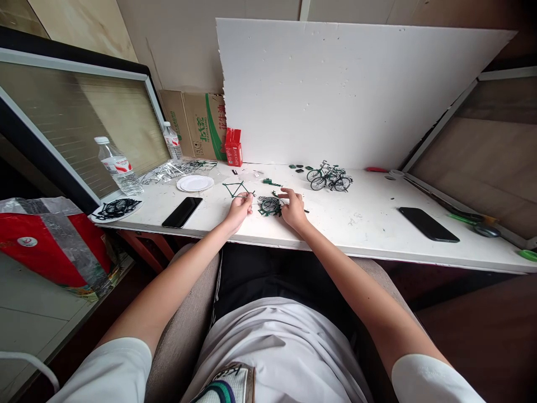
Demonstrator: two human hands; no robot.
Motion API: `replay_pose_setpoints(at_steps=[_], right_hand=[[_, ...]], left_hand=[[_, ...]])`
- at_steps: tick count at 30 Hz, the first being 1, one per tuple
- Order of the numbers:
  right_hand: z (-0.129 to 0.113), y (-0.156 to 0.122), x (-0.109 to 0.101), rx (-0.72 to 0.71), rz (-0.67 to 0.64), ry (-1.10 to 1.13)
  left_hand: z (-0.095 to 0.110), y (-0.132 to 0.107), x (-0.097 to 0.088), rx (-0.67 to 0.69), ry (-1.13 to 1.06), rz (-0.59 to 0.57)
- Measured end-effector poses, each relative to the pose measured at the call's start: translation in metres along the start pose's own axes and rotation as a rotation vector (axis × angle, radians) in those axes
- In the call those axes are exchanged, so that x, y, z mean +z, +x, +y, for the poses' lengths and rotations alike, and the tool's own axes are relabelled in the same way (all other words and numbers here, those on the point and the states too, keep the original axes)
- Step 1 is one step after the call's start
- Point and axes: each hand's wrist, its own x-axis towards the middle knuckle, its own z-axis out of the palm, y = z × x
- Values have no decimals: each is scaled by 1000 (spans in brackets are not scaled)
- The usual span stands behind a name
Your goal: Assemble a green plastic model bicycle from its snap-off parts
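My left hand (240, 210) is closed, pinching a small green model bicycle frame (234, 189) at its right end. My right hand (292, 206) reaches over the tabletop with its index finger stretched out and the fingers apart. Beneath its fingertips is a small dark green part (274, 193); whether they touch it is hard to see. Spoked miniature wheels (269, 206) and green pieces lie in a heap between both hands. Just beyond them is another green part (272, 182). Assembled model bicycles (329, 178) stand to the right, farther back.
On the white table (335, 224) lie a phone (182, 212) to the left and a black phone (428, 224) to the right. White plates (195, 183), a plate of black parts (116, 209), water bottles (119, 168) and a red box (234, 148) stand left. A white board (335, 95) leans behind.
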Motion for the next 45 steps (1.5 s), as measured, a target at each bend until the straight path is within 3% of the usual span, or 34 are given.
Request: replay_pose_setpoints(at_steps=[21, 32, 40, 45], right_hand=[[6, 1, 2, -47, 34, -17], [-14, -8, 1, -477, -191, -84], [-11, -7, 2, -524, -222, -70], [-14, -6, 1, -514, -173, -20]], left_hand=[[2, -3, 4, -20, 68, 35], [4, -4, 2, -56, -1, 11], [2, -1, 1, -50, -7, -21], [5, -2, 2, -57, -3, -30]])
